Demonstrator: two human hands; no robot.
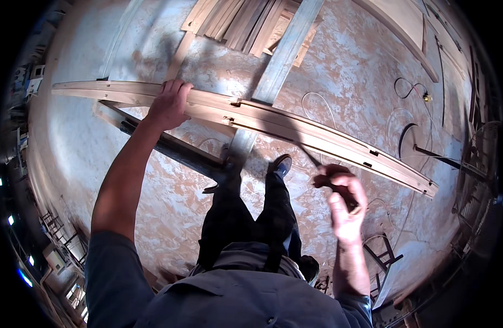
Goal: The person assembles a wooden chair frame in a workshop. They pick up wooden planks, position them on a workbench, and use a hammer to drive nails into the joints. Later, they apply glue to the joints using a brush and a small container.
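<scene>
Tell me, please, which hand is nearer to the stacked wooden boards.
Left: the left hand, gripping the mortised timber, is below the wooden boards in the picture; the right hand is farther off, lower right.

The long notched timber (210, 103) is pale bare wood, smooth and matt, with faint grain. The stacked planks (240, 23) are wood too, browner and dull. The wide bar (288, 52) looks bluish grey and scuffed, whether metal or painted wood is unclear. The thin tool (310, 156) is too blurred to judge. Matt cloth forms the shirt (218, 300) and trousers (227, 224); the floor (339, 71) looks hard and blotchy.
</scene>
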